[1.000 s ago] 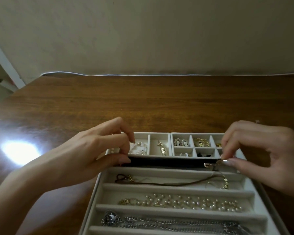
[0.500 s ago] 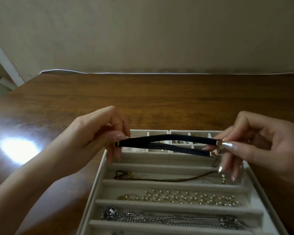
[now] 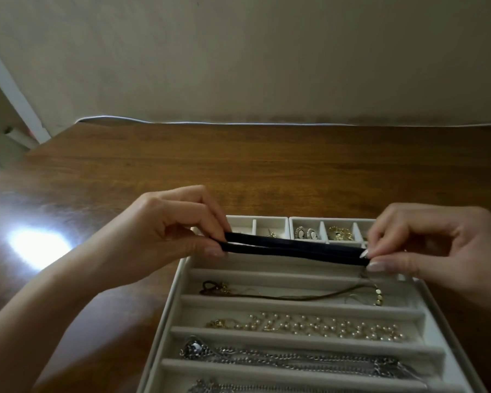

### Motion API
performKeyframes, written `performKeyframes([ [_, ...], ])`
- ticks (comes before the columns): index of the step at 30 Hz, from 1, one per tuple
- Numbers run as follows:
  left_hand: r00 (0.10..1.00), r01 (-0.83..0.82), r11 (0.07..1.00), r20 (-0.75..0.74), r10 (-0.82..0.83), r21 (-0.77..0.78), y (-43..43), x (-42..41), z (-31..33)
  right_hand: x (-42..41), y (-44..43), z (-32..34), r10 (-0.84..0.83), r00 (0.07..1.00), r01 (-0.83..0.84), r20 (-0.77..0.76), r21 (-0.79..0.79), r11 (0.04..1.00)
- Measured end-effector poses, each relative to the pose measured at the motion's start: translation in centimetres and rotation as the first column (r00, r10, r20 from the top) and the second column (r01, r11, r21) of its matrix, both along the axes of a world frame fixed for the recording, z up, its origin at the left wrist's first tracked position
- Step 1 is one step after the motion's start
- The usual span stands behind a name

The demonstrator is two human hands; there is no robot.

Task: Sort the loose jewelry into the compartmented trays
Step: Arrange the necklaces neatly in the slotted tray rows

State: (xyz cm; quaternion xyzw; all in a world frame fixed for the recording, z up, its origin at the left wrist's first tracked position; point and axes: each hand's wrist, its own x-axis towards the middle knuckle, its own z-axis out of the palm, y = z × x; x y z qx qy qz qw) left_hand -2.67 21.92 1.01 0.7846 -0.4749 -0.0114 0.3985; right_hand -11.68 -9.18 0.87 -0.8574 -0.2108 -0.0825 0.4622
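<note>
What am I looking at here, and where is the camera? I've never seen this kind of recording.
There is no machine here. A person works bare-handed, and the single camera sits on their head, looking down. On the wooden table lies a tray of long slots holding a brown cord necklace, a pearl strand and silver chains. Behind it are small-compartment trays with earrings. The left hand and right hand each pinch one end of a folded black band, stretched level above the tray's far slot.
</note>
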Motion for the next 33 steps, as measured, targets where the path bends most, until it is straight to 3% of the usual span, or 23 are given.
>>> performKeyframes([
  [4,0.999,-0.033,0.999,0.009,0.032,0.018,0.2,0.0,0.1,-0.2,0.0,0.0,-0.020,1.000,0.020,0.003,-0.058,0.998],
  [13,0.970,-0.015,0.974,0.238,-0.040,0.227,-0.2,-0.3,-0.2,-0.2,0.4,0.2,0.007,0.994,0.027,0.108,-0.308,0.951],
  [24,0.946,-0.247,0.928,0.276,0.170,0.278,0.9,-0.1,-1.7,-0.3,-0.8,0.7,-0.012,0.998,0.035,0.060,-0.402,0.915],
  [27,0.917,-0.251,0.913,0.381,0.119,0.321,0.8,-0.1,-1.4,-0.2,-1.0,0.5,-0.006,0.999,0.022,0.039,-0.418,0.908],
  [33,0.905,-0.298,0.908,0.390,0.170,0.296,1.0,-0.2,-1.2,-0.8,-0.9,1.6,0.030,0.999,-0.023,0.018,-0.334,0.942],
])
